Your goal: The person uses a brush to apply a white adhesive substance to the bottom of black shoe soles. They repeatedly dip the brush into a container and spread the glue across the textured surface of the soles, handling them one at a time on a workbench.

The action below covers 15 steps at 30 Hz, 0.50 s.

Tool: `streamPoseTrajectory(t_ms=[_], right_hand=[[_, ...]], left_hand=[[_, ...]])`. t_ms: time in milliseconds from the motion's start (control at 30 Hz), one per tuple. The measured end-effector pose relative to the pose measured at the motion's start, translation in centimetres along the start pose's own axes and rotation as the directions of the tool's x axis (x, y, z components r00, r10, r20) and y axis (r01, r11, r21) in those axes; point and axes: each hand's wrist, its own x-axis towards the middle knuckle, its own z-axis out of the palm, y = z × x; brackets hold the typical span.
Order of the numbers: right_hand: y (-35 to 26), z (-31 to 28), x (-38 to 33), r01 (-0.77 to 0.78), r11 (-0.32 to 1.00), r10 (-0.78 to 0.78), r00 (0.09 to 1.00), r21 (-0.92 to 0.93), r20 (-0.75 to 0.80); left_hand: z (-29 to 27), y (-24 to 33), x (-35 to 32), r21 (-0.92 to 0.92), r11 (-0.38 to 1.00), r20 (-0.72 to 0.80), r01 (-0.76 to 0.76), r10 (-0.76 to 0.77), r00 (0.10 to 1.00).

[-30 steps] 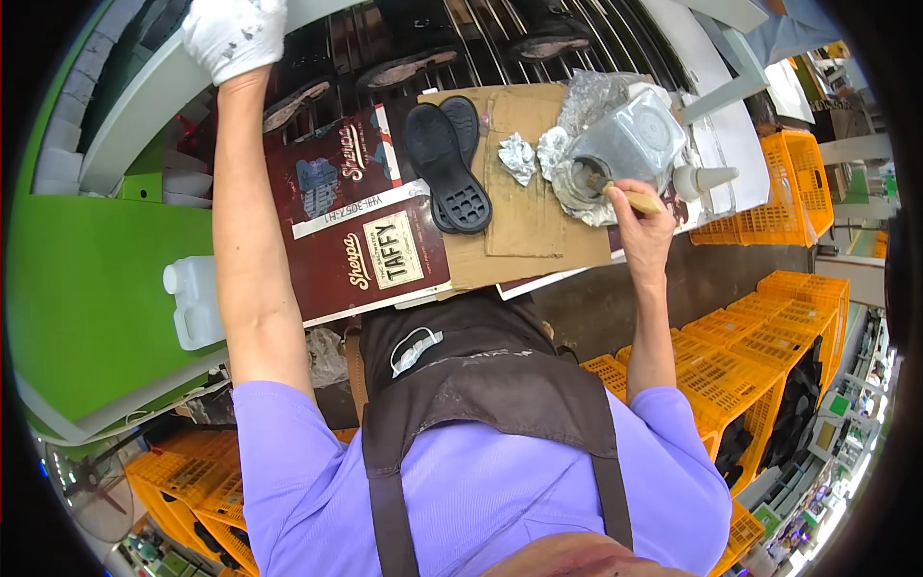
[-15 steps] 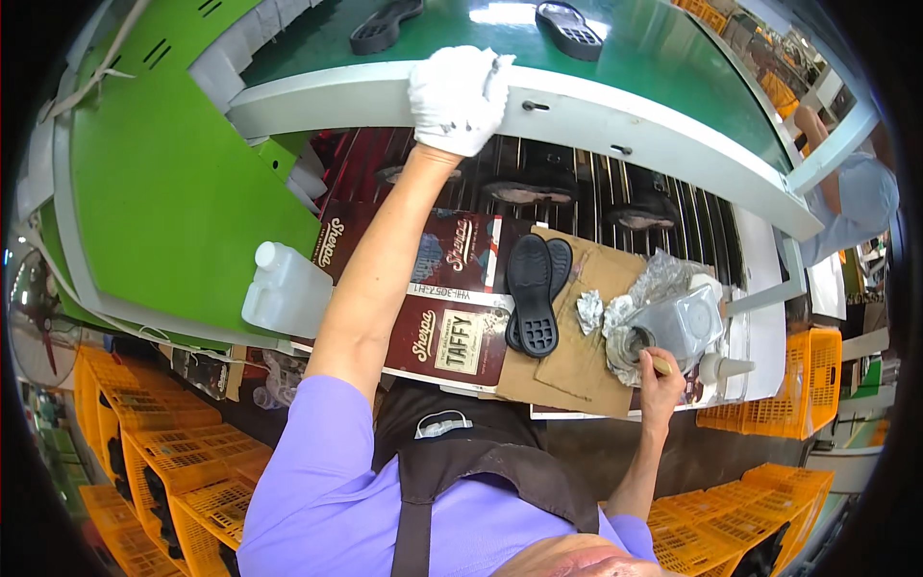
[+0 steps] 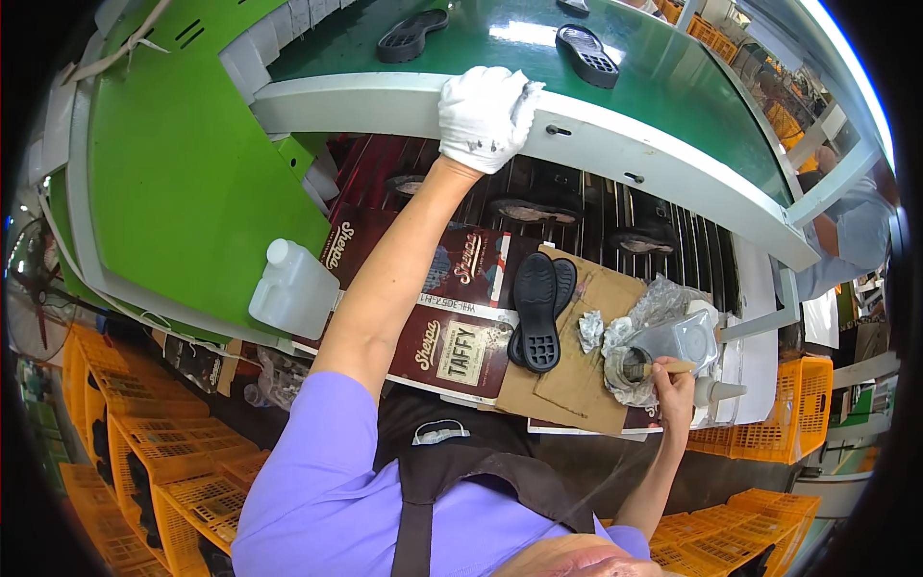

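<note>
My left hand point(image 3: 488, 117), in a white glove, is closed over the light grey rail point(image 3: 356, 104) of a green conveyor belt point(image 3: 481, 53). In my bare right hand point(image 3: 673, 392) is the pale handle of a brush point(image 3: 678, 366). Its head dips into a round container point(image 3: 621, 369) wrapped in crumpled plastic. Right behind that container a clear plastic jug point(image 3: 678, 339) lies tilted, and a white nozzle bottle point(image 3: 716, 390) is beside my right hand. Two black shoe soles point(image 3: 536, 298) overlap on the cardboard point(image 3: 577, 389), left of some crumpled paper point(image 3: 590, 331).
Black soles point(image 3: 588, 58) lie on the belt. Shoes point(image 3: 534, 209) rest on rollers beneath the rail. A white jug point(image 3: 293, 284) stands by the green machine panel point(image 3: 192, 183). Orange crates point(image 3: 784, 409) are stacked at both sides. Another person point(image 3: 851, 236) is at the far right.
The brush handle has tipped from upright to nearly level, pointing right, with its head in the container. My left hand stays on the rail. The whole view has shifted slightly.
</note>
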Motion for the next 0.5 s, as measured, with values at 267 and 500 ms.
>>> streamPoseTrajectory(t_ms=[267,500], right_hand=[[0.9,0.7,0.8,0.101,0.789,-0.24,0.958,-0.606,-0.154],[-3.3,1.7,-2.0,-0.004,0.692,-0.183,0.966,-0.722,-0.181]], left_hand=[[-0.3,0.0,0.0,0.037,0.999,0.14,-0.038,0.033,0.99],[-1.7,2.4,1.1,0.039,0.998,0.031,-0.058,0.057,0.998]])
